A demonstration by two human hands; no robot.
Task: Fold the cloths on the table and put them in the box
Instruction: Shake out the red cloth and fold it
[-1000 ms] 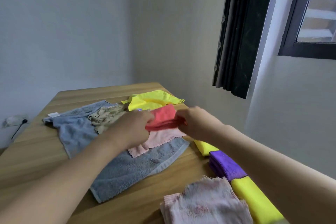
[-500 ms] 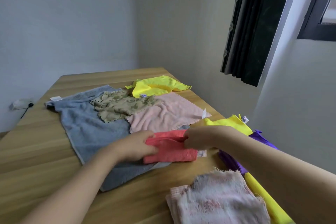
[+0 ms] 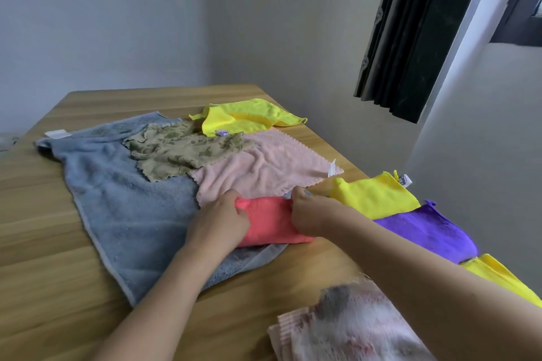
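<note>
Now the red cloth (image 3: 271,221), held up over the pile a second ago, is down on the near corner of the grey-blue towel (image 3: 129,214), folded into a small block just below the pink cloth (image 3: 264,170). Her left hand (image 3: 218,221) and right hand (image 3: 308,214) each grip an end, fingers curled. That fold looks nearly finished; no box is in sight yet.

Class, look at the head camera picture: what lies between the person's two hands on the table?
In the head view, a folded red cloth lies between the left hand and right hand; both grip it.
</note>
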